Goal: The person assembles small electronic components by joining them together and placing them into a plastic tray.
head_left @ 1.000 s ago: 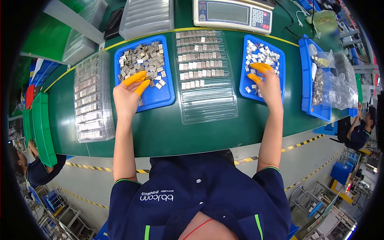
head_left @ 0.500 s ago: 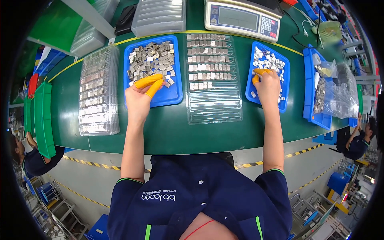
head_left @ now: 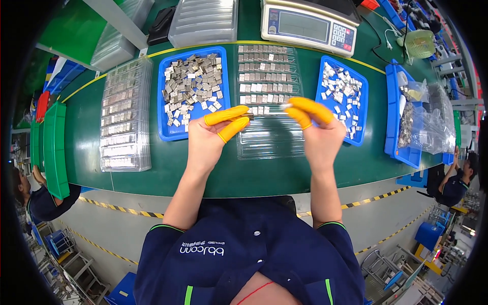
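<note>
My left hand (head_left: pixel 211 140), with yellow finger cots on its thumb and finger, pinches a small metal connector shell (head_left: pixel 248 117) over the left edge of the clear plastic tray (head_left: pixel 272 145). Across from it, my right hand (head_left: pixel 320 133), also in yellow finger cots, pinches a small white piece (head_left: pixel 285 106), blurred by motion. Rows of metal pieces fill the tray's far part; its near slots are bare. Left of it, a blue bin (head_left: pixel 161 119) holds many loose metal pieces. The right-hand blue bin (head_left: pixel 362 127) contains small white-and-metal pieces.
A stack of filled clear trays (head_left: pixel 126 117) stands at the left, with green bins (head_left: pixel 55 152) beyond. At the back are more clear trays (head_left: pixel 203 23) and a weighing scale (head_left: pixel 307 28). Another blue bin (head_left: pixel 394 117) with plastic bags lies right. Two people sit at the sides.
Both hands have left the blue bins and come together over the clear tray, the left moving right with a metal shell, the right moving left with a small white piece.
</note>
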Demonstrator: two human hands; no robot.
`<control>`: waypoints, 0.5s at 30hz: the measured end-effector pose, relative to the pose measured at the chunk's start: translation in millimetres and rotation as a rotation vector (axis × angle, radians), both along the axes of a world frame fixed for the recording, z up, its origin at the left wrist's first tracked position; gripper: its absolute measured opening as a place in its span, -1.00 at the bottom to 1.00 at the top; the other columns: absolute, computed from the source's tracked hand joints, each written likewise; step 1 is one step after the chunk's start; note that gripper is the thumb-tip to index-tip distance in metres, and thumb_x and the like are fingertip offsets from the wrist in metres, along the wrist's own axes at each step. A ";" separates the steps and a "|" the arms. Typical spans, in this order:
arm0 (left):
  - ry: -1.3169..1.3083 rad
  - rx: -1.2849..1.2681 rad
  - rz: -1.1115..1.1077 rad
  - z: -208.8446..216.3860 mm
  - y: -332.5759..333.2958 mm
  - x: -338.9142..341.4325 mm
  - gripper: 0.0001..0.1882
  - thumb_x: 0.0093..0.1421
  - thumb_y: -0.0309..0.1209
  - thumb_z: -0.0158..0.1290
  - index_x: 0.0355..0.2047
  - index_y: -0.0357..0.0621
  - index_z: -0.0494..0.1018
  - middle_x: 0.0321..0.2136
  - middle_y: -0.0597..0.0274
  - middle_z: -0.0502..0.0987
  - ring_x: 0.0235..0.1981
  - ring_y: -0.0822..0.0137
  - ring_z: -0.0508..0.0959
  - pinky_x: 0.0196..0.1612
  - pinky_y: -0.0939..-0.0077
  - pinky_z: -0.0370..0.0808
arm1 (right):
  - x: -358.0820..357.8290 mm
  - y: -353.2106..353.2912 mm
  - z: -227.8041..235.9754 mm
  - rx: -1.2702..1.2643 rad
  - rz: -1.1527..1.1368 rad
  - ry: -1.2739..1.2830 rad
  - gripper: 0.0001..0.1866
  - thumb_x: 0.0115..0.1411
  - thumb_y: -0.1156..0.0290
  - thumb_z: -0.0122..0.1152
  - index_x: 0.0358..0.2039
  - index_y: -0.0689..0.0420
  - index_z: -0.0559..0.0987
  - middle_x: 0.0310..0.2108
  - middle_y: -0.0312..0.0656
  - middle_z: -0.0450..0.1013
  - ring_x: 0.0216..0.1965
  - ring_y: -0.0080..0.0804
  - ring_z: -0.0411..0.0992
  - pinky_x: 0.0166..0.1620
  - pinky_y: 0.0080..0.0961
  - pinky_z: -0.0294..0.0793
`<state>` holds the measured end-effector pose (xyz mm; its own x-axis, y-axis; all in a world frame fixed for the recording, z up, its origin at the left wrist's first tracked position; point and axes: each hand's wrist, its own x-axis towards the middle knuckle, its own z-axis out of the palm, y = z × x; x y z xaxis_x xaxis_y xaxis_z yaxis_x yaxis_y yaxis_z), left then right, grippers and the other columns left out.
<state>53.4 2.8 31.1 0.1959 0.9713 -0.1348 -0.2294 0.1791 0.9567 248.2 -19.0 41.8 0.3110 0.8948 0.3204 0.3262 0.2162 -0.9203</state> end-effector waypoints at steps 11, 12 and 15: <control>0.076 0.170 0.030 5.6 -14.1 1.6 -0.75 0.02 -0.65 0.13 -0.24 -0.44 0.49 -0.35 0.02 0.56 -0.34 0.27 0.59 -0.21 0.53 0.54 | -24.2 -6.1 15.0 -0.225 0.236 0.061 -0.78 -0.07 0.64 0.30 -0.33 0.31 0.60 -0.37 -0.12 0.54 -0.35 -0.46 0.51 -0.19 -0.58 0.50; 0.075 0.168 0.030 5.4 -14.3 0.4 -0.75 0.02 -0.65 0.13 -0.24 -0.44 0.49 -0.35 0.02 0.56 -0.34 0.27 0.59 -0.21 0.53 0.54 | -23.8 -6.5 14.9 -0.242 0.275 0.105 -0.78 -0.09 0.62 0.33 -0.35 0.31 0.60 -0.37 -0.13 0.54 -0.35 -0.46 0.51 -0.20 -0.58 0.50; -0.002 0.049 -0.055 6.8 -12.1 -5.6 -0.77 0.02 -0.65 0.13 -0.26 -0.42 0.50 -0.29 0.03 0.56 -0.31 0.29 0.58 -0.17 0.52 0.53 | -15.0 -2.4 5.4 -0.310 0.394 0.313 -0.76 -0.14 0.59 0.37 -0.39 0.31 0.58 -0.38 -0.16 0.53 -0.35 -0.48 0.49 -0.21 -0.60 0.48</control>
<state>47.8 -9.3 37.8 0.2497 0.9644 -0.0869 -0.2219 0.1443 0.9643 233.2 -21.3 47.2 -0.0259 0.9993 -0.0275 -0.0214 -0.0281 -0.9994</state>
